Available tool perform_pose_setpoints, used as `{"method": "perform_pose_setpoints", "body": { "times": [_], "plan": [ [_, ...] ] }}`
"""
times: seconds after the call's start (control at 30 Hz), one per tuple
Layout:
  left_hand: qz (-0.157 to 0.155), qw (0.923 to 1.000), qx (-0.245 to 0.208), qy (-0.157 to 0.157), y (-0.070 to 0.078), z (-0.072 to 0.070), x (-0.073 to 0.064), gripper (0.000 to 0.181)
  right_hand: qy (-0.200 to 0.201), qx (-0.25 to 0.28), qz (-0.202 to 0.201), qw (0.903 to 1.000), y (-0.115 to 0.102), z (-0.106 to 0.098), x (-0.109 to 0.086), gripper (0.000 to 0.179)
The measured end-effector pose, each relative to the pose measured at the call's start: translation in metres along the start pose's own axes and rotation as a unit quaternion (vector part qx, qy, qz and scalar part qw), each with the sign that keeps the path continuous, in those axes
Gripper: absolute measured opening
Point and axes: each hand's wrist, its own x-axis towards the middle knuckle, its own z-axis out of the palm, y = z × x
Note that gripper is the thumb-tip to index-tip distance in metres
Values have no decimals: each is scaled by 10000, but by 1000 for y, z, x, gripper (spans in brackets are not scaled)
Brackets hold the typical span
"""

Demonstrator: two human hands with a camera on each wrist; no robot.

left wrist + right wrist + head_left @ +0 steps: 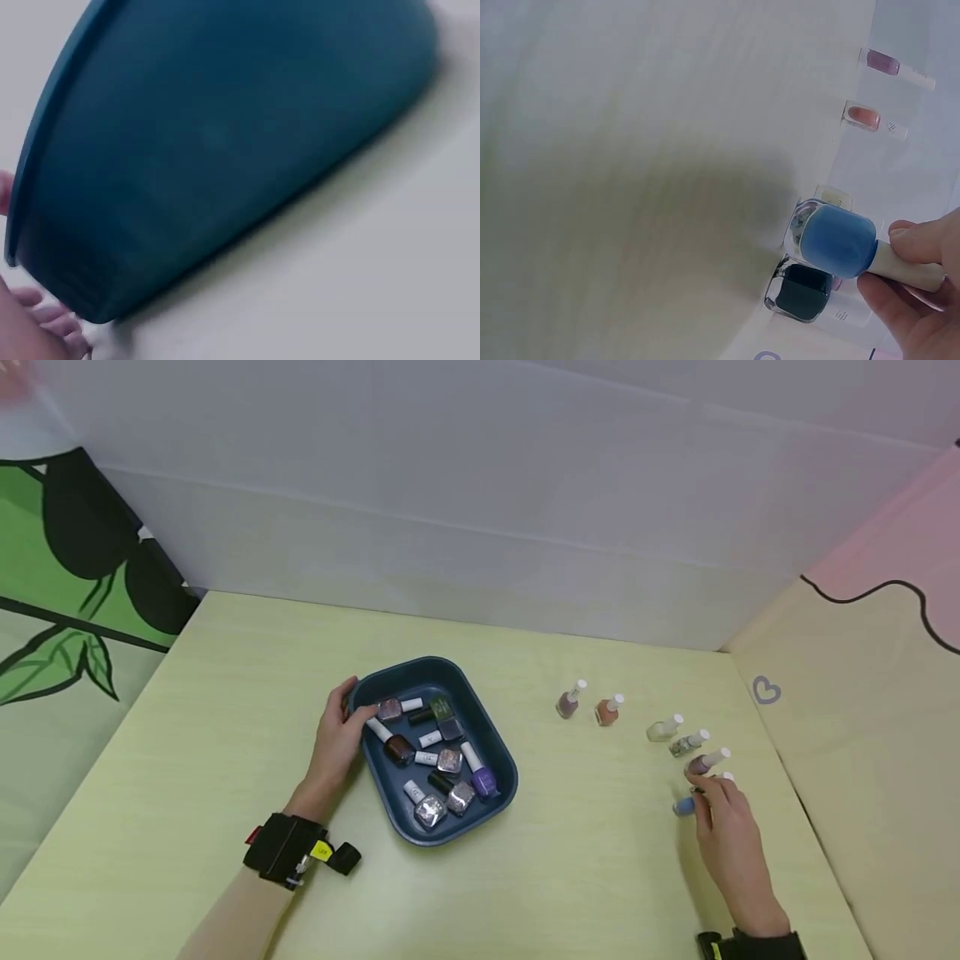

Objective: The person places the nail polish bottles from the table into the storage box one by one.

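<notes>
L grip (333, 747) w/ thumb (363, 716) opposite fingers (342, 692), R grip (726, 839) in thumb-&-finger pinch (arms (243, 906) well apart)

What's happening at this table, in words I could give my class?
A person's left hand holds the side of a dark blue tray, with several nail polish bottles lying inside. The right hand pinches the white cap of a blue bottle. More bottles stand outside the tray, on the right part of the table, including a dark one close by the blue bottle. Whether the blue bottle touches the table is unclear.
</notes>
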Motion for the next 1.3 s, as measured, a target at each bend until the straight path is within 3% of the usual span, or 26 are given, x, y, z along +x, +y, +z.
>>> {"method": "perform_pose_setpoints", "body": {
  "times": [0.17,0.33,0.5,0.63,0.87,1.1,1.3],
  "plan": [
    [86,9999,-9,-51,-5,8,-22,80,-100,6,-91,9999,1,0,1,31],
    [487,9986,-188,-70,-11,15,-38,89,-195,35,-263,9995,0,0,-1,32],
    [614,9947,-818,-77,-14,20,-48,89,-335,122,-332,9988,0,0,0,32],
    [459,9912,-1242,-10,-13,21,-54,92,-419,77,-335,9985,0,0,1,31],
    [117,9890,-1472,89,-11,28,-61,91,-370,-32,-296,9989,-1,1,1,31],
    [376,9795,-1975,112,-10,32,-61,93,-379,-36,-423,9984,-4,1,6,31],
    [519,9794,-1944,141,-13,38,-60,90,-354,53,-523,9980,-8,0,9,29]
  ]
}}
